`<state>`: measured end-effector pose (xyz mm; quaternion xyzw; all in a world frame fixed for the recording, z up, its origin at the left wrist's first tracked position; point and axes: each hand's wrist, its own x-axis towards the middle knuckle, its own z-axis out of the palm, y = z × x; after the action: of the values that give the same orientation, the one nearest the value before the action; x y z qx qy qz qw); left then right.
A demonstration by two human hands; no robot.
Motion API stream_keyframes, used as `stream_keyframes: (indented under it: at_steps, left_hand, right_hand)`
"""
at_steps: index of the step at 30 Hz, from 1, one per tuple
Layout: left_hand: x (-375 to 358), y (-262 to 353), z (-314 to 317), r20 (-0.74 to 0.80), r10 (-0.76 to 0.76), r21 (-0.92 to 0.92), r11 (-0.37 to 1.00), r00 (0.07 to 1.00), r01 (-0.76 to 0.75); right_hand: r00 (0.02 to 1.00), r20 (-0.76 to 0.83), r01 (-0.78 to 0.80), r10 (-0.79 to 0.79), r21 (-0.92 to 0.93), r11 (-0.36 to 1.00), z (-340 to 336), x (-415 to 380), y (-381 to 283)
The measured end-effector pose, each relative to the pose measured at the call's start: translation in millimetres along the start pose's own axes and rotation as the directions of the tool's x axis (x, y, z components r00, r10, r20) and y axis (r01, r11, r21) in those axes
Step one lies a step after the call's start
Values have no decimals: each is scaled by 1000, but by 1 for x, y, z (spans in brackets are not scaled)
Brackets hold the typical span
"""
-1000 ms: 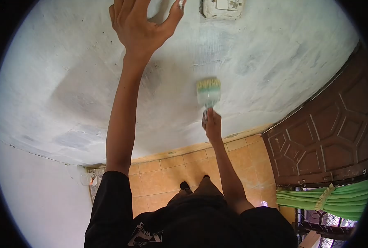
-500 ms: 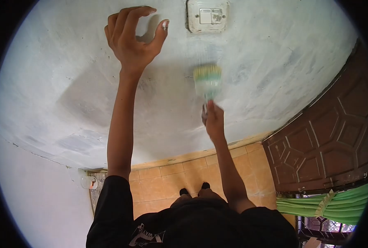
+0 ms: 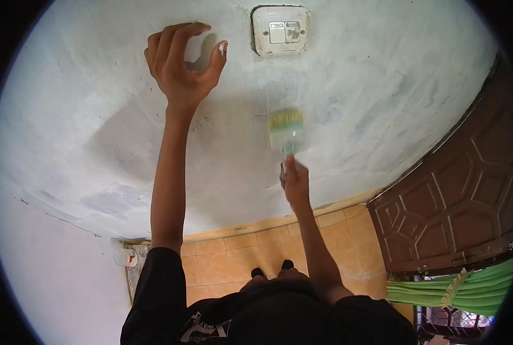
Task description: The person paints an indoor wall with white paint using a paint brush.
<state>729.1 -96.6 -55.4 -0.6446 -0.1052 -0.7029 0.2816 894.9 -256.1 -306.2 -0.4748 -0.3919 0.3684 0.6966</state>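
Observation:
My right hand [image 3: 295,181] is closed around the handle of a paintbrush [image 3: 287,133] with yellowish bristles and a pale green body. The bristles point up and lie against or very close to the whitish, patchy wall [image 3: 233,149]; slight blur hides which. My left hand [image 3: 181,63] is raised higher on the wall with its fingers apart and curved, holding nothing. A white mark shows on its thumb. Between and above the hands, a white double light switch [image 3: 281,31] is set in the wall, its right rocker stained.
A dark brown panelled door [image 3: 452,195] stands at the right, with a green curtain [image 3: 469,284] below it. Orange floor tiles [image 3: 239,259] lie under my feet. At the lower left a clear container [image 3: 125,257] rests on a wooden surface.
The paintbrush and my right hand have moved down the wall, away from the switch. The view has shifted slightly, so the switch appears lower. My left hand keeps its spread pose.

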Motion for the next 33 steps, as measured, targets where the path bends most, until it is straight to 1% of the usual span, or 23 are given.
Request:
stream_keyframes:
  at_steps: [1,3,4,7,10,11,12,15,16,19,21,23,25,26,28,29,31,32,33]
  left_hand:
    - [-1,1,-1,9,-9,-4,1000,1000,9]
    - [-1,1,1,-10,-1,1,1000,1000,1]
    - [-1,0,2,-23,5,6,1000,1000,-5]
    - [-1,1,0,-6,-13,-3,1000,1000,13]
    - [2,11,-7,61,-27,31,999,998,25]
    - [3,10,-7,56,-21,31,999,998,19]
    - [3,10,-7,53,-17,31,999,998,16]
    - [3,9,-6,52,-17,31,999,998,15]
    - [2,10,-7,60,-22,31,999,998,21]
    - [-3,-3,2,-28,14,10,1000,1000,-14]
    - [-3,-2,2,-19,11,3,1000,1000,-11]
    - [-2,-4,2,-17,13,-5,1000,1000,-13]
    - [-3,-5,2,-22,15,-11,1000,1000,-16]
    - [-2,-4,2,-27,7,-9,1000,1000,-7]
    - [-2,-1,2,-32,-13,-8,1000,999,13]
    - [-4,-1,0,-27,-12,-2,1000,1000,12]
    - [-2,-2,2,-24,0,-1,1000,1000,0]
    - [-2,-3,3,-30,16,-9,1000,999,-16]
    - [-2,-6,2,-34,28,-21,999,999,-28]
  right_hand:
    - [999,-14,42,-42,-10,999,7,8,-20]
    - [993,23,121,-120,-50,991,21,31,-64]
    - [986,47,163,-160,-70,984,24,39,-75]
    - [985,55,165,-163,-48,985,23,52,-62]
    - [999,28,21,-20,-20,1000,4,26,-5]
    - [999,29,-15,17,-45,999,-5,13,18]
    - [996,15,-91,91,-35,995,-9,-2,33]
    - [999,35,-17,16,26,1000,-4,-21,26]
    - [999,31,-38,36,51,998,3,-13,7]
    - [994,57,93,-92,-16,996,28,22,-49]
    - [984,93,158,-155,-28,987,40,39,-66]
    - [989,79,128,-123,-58,990,33,39,-41]
    - [995,61,83,-79,-72,994,18,30,4]
    - [998,48,50,-47,-69,996,7,15,34]
    - [996,48,-72,75,-62,995,-15,-15,90]
    - [993,42,-110,112,-54,992,-16,-29,91]
    - [985,23,-172,173,-31,985,-11,-43,71]
    - [994,40,-100,100,0,995,-3,-39,60]
    - [996,64,-63,61,18,998,5,-30,44]
